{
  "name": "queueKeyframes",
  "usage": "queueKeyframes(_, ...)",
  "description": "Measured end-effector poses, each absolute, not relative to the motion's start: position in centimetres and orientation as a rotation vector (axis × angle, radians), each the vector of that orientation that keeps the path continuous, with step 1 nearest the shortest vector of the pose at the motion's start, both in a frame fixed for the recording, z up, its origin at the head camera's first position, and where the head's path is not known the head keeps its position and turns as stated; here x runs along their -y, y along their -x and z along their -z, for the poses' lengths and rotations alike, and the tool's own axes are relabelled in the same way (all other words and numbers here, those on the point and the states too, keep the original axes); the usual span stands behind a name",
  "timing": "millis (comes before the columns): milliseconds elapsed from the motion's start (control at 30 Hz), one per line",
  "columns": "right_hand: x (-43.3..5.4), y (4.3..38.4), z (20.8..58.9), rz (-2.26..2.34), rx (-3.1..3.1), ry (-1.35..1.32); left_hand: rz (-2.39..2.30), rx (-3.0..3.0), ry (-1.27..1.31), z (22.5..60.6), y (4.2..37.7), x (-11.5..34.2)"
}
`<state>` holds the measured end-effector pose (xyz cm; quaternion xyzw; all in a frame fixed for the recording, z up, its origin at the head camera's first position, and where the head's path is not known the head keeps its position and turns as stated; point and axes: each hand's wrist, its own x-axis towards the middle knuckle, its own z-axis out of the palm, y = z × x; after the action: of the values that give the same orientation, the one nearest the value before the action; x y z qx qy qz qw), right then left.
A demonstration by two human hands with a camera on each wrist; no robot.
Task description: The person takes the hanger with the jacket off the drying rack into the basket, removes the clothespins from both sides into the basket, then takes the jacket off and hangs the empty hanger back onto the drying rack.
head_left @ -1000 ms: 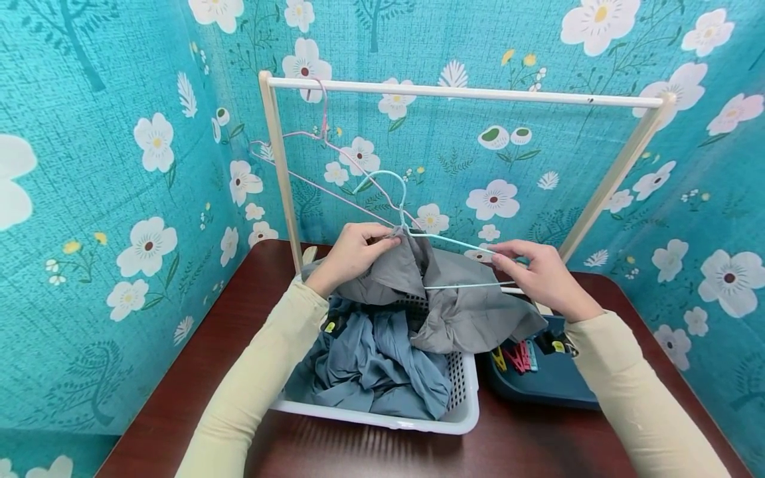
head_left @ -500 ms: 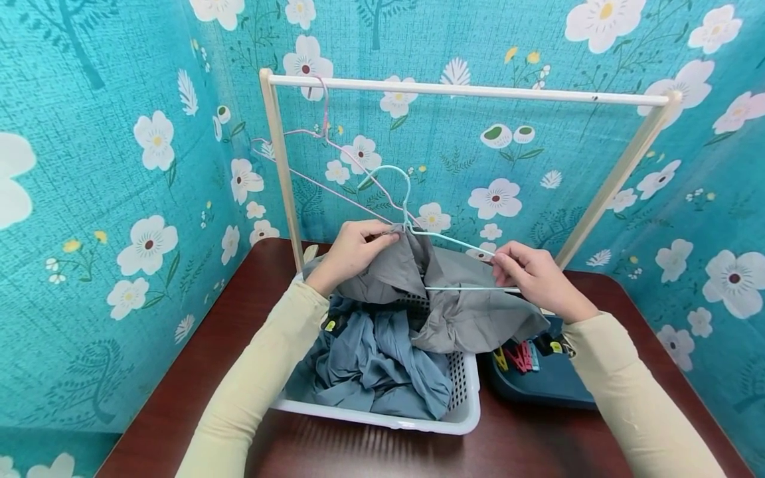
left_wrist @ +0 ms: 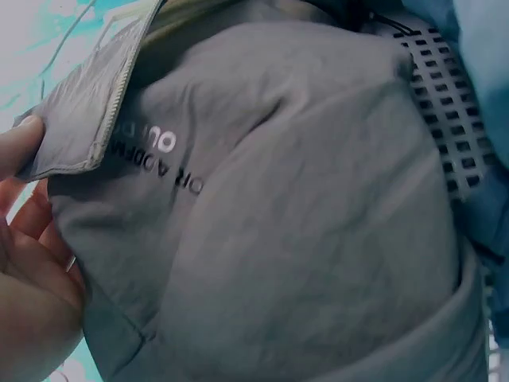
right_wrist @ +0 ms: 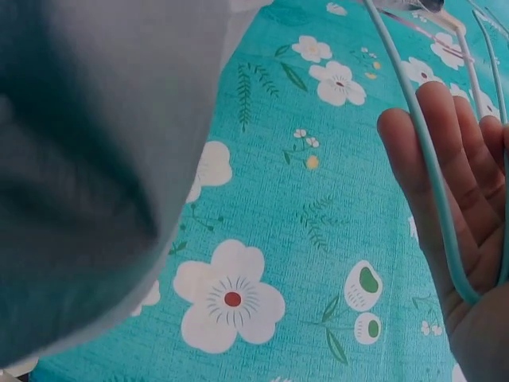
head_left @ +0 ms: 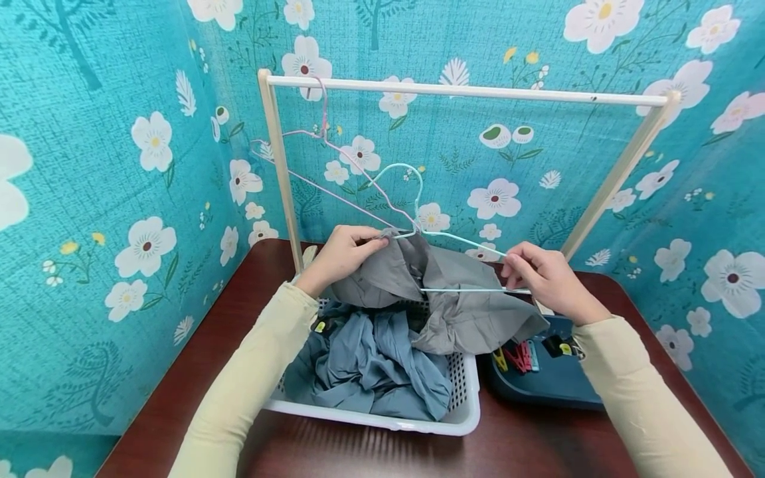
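In the head view a mint-green wire hanger (head_left: pixel 460 290) is partly inside a grey zip-up jacket (head_left: pixel 388 272), its hook pointing up above the collar. My left hand (head_left: pixel 343 251) pinches the jacket's edge near the hanger's neck. The right shoulder of the hanger is held by my right hand (head_left: pixel 540 277), thumb and fingers curled around the wire. The left wrist view shows the zipper edge (left_wrist: pixel 115 99) between my fingers and printed lettering inside. Most of the hanger's left end is hidden by cloth. In the right wrist view the hanger wire (right_wrist: pixel 436 175) crosses my palm.
A white perforated basket (head_left: pixel 469 398) with blue-grey clothing (head_left: pixel 376 365) stands below the jacket. To its right is a dark blue tray (head_left: pixel 538 388) with coloured clothespins (head_left: pixel 521 356). A pink hanger (head_left: pixel 325 126) hangs on the rack (head_left: pixel 466 91) behind.
The hanger has shifted slightly right with my right hand, and a short piece of its left shoulder now shows at the collar. My left hand has moved slightly left, still pinching the jacket.
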<state>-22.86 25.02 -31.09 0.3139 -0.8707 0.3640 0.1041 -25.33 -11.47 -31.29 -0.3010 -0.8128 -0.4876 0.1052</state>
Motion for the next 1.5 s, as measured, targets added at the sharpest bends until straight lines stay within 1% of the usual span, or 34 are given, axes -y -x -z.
queueKeyframes(533,-26.5,22.5,30.9,-1.093,2.53,-0.862,1.429,2.465,0.81,32.4,25.3,13.7)
queueKeyframes(800,-27.7,22.9,31.5,-1.121,2.536,-0.805,1.39,2.532,0.745,33.4,25.2,15.3)
queueKeyframes(1100,-28.9,22.6,31.4,-1.146,2.555,-0.754,1.407,2.542,0.687,34.7,24.8,16.7)
queueKeyframes(1500,-30.2,22.1,31.3,-1.188,2.551,-0.733,1.491,2.535,0.683,35.2,24.9,17.4)
